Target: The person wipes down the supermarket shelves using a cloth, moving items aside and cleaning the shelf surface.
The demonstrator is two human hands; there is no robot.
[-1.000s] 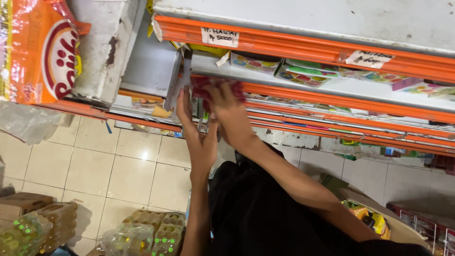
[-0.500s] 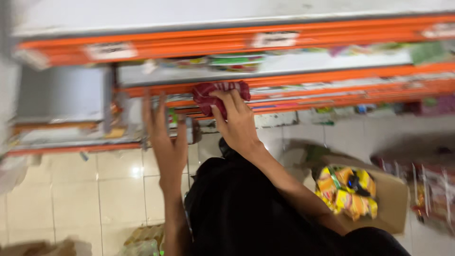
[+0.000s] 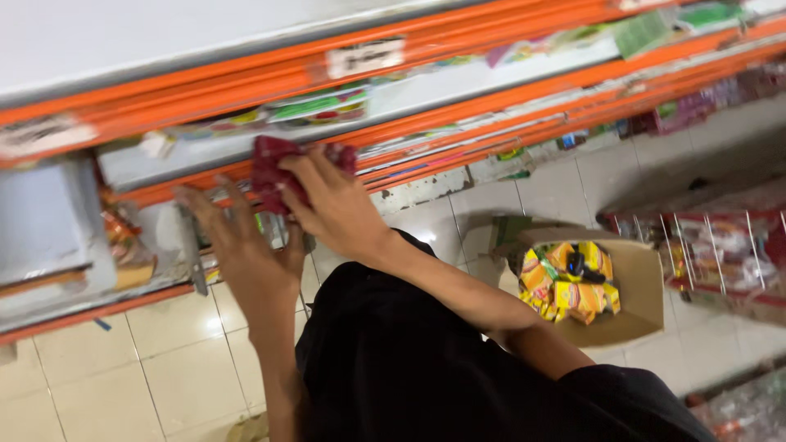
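Orange shelf (image 3: 458, 123): right hand (image 3: 332, 205) grips one red packet (image 3: 274, 168); left hand (image 3: 237, 245) beside.

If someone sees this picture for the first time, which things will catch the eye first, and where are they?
First come the bright orange shelf edges that run slantwise across the top. Just below them, left of centre, the right hand presses dark red packets against a shelf, with the left hand spread open beside it. Lower right, an open cardboard box of yellow packets stands on the pale tiled floor.
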